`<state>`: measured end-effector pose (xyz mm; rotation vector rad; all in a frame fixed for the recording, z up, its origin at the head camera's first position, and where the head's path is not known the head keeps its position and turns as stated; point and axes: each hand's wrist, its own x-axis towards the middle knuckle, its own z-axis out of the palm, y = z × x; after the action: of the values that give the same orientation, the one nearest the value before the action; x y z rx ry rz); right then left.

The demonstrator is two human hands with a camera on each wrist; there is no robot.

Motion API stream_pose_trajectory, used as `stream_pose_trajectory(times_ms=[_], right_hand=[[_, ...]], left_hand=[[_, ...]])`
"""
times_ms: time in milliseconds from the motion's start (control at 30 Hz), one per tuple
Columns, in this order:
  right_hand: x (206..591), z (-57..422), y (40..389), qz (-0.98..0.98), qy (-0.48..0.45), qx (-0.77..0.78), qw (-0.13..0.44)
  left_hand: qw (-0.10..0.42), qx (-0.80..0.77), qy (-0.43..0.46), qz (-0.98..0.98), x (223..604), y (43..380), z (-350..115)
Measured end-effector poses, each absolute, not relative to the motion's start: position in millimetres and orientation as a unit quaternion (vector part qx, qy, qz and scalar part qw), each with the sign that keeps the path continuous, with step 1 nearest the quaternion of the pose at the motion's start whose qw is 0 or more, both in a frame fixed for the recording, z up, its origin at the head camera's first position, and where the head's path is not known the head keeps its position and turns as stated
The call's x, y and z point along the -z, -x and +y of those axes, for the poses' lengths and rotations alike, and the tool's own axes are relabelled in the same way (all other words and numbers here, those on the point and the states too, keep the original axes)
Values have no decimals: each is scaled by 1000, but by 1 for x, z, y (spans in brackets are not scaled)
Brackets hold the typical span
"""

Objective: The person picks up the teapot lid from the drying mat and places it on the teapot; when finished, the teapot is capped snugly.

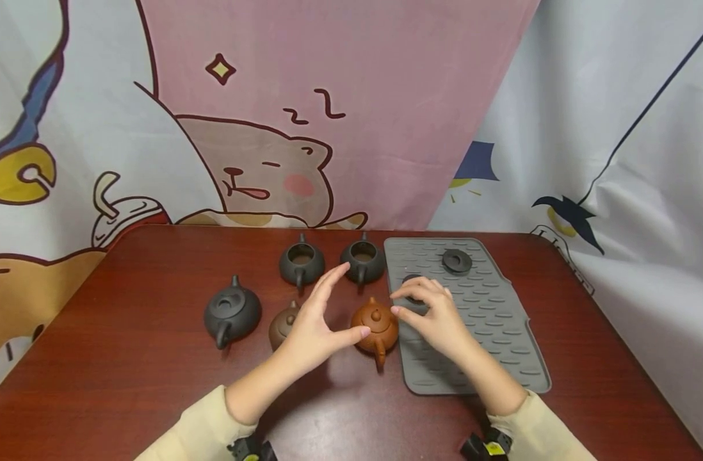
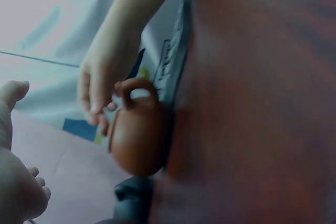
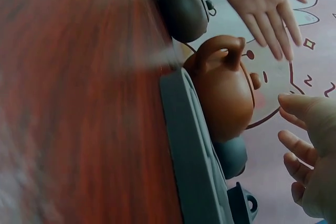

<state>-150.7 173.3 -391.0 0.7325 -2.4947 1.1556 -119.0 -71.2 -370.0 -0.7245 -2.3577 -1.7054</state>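
Observation:
An orange-brown clay teapot (image 1: 375, 325) with its lid on stands beside the left edge of the grey mat (image 1: 490, 358). My left hand (image 1: 319, 330) hovers to its left with straight fingers, the thumb overlapping the pot in the head view. On the other side, my right hand (image 1: 435, 314) has loosely curved fingers around nothing and partly hides a dark lid (image 1: 412, 280) on the mat. In the right wrist view both hands are apart from the orange-brown teapot (image 3: 223, 95). Behind my left hand sits a brown teapot (image 1: 280, 326), partly covered.
Two dark teapots, one (image 1: 301, 261) left of the other (image 1: 362, 259), stand lidless at the back. A dark grey lidded teapot (image 1: 232, 312) is at the left. Another dark lid (image 1: 457, 262) lies on the mat's far part. A printed curtain (image 1: 386, 128) hangs behind the table (image 1: 127, 358).

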Motion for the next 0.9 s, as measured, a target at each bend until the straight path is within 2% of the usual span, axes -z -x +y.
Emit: stream_pose_trajectory(times_ms=[500, 900], right_hand=[[395, 191, 163, -882, -208, -391, 161], [407, 208, 176, -897, -165, -381, 154]], left_hand=[[133, 556, 195, -797, 351, 156, -119], [83, 550, 127, -822, 367, 182, -147]])
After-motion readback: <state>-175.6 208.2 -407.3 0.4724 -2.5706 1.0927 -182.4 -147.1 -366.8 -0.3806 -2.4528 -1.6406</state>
